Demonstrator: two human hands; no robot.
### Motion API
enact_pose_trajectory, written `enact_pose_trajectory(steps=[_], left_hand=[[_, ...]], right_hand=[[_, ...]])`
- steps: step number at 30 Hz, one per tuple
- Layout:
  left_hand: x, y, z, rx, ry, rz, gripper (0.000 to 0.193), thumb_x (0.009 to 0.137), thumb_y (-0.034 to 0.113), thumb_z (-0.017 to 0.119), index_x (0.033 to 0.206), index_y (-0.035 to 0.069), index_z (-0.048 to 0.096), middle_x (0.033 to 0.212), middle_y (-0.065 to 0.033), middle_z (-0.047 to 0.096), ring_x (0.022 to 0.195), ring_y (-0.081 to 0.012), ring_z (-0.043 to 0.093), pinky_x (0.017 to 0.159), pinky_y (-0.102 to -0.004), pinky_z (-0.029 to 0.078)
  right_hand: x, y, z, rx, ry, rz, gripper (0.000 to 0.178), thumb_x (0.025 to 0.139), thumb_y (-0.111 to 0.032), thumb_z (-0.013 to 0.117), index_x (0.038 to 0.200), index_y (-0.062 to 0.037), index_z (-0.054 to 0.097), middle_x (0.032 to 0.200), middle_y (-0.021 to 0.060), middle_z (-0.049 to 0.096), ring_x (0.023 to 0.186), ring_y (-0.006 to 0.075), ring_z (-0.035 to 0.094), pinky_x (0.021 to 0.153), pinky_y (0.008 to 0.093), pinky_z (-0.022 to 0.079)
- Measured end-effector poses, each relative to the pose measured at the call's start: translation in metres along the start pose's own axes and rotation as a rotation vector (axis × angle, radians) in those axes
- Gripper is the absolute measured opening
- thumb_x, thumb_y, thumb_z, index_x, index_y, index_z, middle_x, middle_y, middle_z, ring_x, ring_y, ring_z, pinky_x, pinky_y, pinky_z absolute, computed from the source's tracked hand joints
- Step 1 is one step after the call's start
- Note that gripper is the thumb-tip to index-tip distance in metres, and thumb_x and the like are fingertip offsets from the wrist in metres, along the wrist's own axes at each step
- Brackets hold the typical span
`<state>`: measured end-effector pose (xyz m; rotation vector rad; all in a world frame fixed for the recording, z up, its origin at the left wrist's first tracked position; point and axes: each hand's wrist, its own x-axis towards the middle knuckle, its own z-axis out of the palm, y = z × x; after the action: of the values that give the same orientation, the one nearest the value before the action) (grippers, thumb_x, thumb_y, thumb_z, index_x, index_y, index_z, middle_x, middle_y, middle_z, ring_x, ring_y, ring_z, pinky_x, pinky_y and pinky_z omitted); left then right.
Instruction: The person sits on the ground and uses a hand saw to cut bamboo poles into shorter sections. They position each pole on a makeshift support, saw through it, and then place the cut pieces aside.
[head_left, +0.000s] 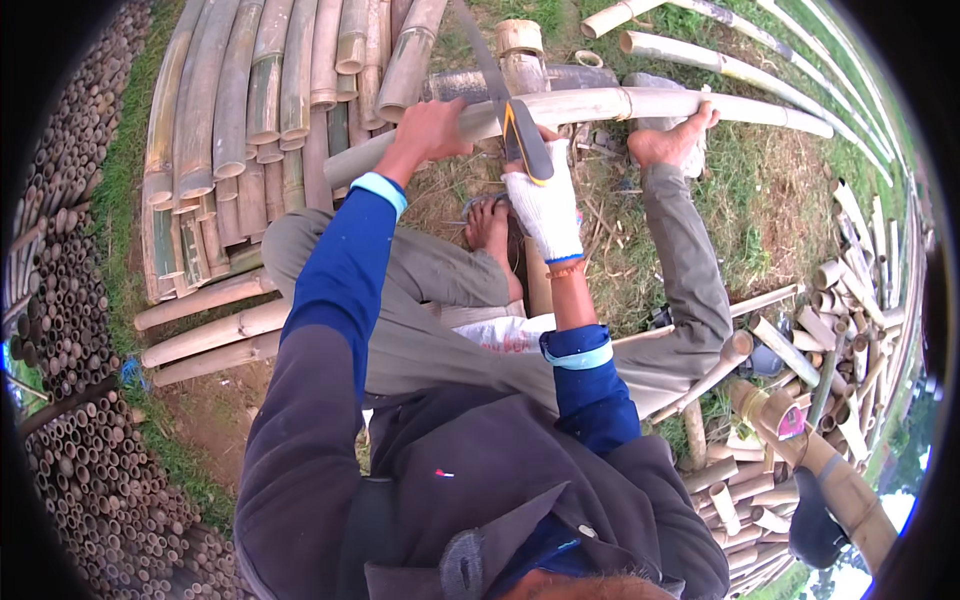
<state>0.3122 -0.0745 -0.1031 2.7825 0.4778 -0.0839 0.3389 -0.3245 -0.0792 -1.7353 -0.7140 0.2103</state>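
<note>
A pale bamboo pole (pixel 580 106) lies across in front of me. My bare left hand (pixel 433 130) grips it toward its left end. My right hand (pixel 545 205), in a white knitted glove, is closed around the black and yellow handle of a hand saw (pixel 527 142). The saw's blade points away from me and crosses the pole just right of my left hand; whether its teeth are in the bamboo I cannot tell. My bare right foot (pixel 668 140) rests against the pole farther right. My left foot (pixel 487 230) is on the ground.
Thick bamboo poles (pixel 265 85) are stacked at the far left, with a large pile of cut bamboo tubes (pixel 75 440) beyond. Short offcuts (pixel 745 500) lie heaped at the right. An upright bamboo post (pixel 522 50) stands ahead. Long poles (pixel 740 70) extend at the far right.
</note>
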Motion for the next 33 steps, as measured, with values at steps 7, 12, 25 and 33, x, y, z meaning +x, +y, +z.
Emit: enact_pose_trajectory(steps=[7, 12, 25, 33], left_hand=[[0.008, -0.011, 0.002, -0.008, -0.055, 0.022, 0.071, 0.074, 0.039, 0.092, 0.134, 0.007, 0.072, 0.109, -0.0257, 0.08, 0.106, -0.0433, 0.078, 0.096, -0.0525, 0.062], [0.015, 0.013, 0.009, -0.028, -0.066, -0.011, 0.072, 0.075, 0.04, 0.093, 0.135, 0.007, 0.072, 0.114, -0.025, 0.08, 0.11, -0.041, 0.077, 0.098, -0.0517, 0.061], [0.011, -0.021, 0.001, -0.015, -0.07, 0.011, 0.088, 0.071, 0.044, 0.094, 0.145, 0.005, 0.068, 0.112, -0.0304, 0.079, 0.107, -0.0457, 0.077, 0.097, -0.0526, 0.062], [0.01, 0.003, -0.006, -0.019, -0.083, -0.009, 0.078, 0.074, 0.043, 0.092, 0.143, 0.013, 0.07, 0.121, -0.0233, 0.08, 0.116, -0.0404, 0.076, 0.102, -0.0512, 0.06]], right_hand=[[-0.232, -0.089, -0.087, -0.185, -0.012, 0.284, 0.037, 0.108, -0.012, 0.059, 0.142, 0.0018, 0.054, 0.125, 0.0152, 0.064, 0.117, 0.0234, 0.065, 0.103, 0.0369, 0.052], [-0.109, -0.039, -0.047, -0.186, -0.009, 0.219, 0.042, 0.099, -0.006, 0.067, 0.139, 0.0004, 0.057, 0.122, 0.0177, 0.065, 0.109, 0.029, 0.067, 0.097, 0.038, 0.055], [-0.233, -0.097, -0.083, -0.17, -0.009, 0.3, 0.037, 0.105, -0.008, 0.058, 0.141, 0.0024, 0.058, 0.126, 0.0195, 0.064, 0.115, 0.0305, 0.066, 0.104, 0.042, 0.052], [0.02, 0.009, 0.002, -0.072, 0.006, -0.082, 0.043, 0.1, -0.005, 0.067, 0.141, -0.0011, 0.054, 0.12, 0.0156, 0.066, 0.106, 0.0234, 0.065, 0.096, 0.0354, 0.054]])
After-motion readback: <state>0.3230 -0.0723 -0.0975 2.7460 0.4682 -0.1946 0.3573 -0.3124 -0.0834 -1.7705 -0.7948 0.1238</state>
